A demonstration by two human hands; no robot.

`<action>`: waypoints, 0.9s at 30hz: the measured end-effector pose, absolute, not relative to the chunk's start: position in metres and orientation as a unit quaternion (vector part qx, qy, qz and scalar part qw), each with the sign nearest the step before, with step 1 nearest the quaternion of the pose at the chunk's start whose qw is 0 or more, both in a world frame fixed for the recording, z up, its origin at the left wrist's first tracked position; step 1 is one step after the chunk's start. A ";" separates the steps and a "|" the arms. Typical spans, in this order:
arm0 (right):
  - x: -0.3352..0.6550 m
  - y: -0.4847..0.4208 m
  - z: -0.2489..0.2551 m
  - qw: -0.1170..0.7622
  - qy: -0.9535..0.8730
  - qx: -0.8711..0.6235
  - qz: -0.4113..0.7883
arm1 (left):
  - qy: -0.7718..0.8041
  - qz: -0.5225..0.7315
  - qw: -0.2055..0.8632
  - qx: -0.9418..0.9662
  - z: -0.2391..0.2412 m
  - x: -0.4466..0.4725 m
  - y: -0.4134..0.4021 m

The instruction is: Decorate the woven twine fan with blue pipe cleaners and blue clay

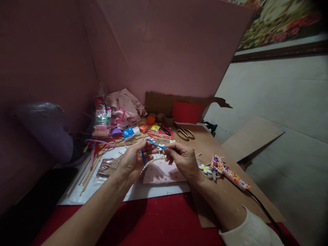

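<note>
We note smooth brown cardboard (210,139), a curved, rough-fibred form (115,168) partly hidden by our left hand (139,152) and right hand (180,157), gold-handled scissors (188,137) farther off, and, above the form, a slender bent blue strip (156,145) pinched in both hands' fingertips.

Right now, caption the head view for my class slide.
Left hand and right hand hold a blue strand; gold-handled scissors lie beyond.

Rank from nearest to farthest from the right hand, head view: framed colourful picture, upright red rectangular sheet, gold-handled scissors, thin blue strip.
1. Blue strip, in the right hand.
2. Scissors, just beyond it.
3. Red sheet, behind scissors.
4. Picture, upper right.
</note>
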State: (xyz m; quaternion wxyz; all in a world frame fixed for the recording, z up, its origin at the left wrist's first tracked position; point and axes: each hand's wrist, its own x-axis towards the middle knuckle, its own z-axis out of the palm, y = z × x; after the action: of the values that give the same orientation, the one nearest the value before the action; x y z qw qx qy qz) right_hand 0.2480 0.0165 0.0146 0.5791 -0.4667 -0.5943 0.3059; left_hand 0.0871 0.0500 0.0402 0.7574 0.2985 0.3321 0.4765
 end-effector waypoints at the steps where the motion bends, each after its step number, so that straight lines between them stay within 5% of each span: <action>1: 0.248 0.016 0.015 0.577 -0.598 -0.467 0.303 | 0.332 0.476 0.758 0.298 0.040 0.087 0.050; 27: 0.249 0.014 0.019 0.486 -0.707 -0.480 0.182 | 0.331 0.479 0.756 0.300 0.039 0.087 0.049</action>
State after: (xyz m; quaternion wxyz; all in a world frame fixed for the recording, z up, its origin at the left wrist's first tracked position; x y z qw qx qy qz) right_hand 0.2492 0.0136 0.0193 0.4861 -0.4804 -0.7071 0.1815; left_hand 0.0870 0.0491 0.0392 0.7559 0.3001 0.3307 0.4787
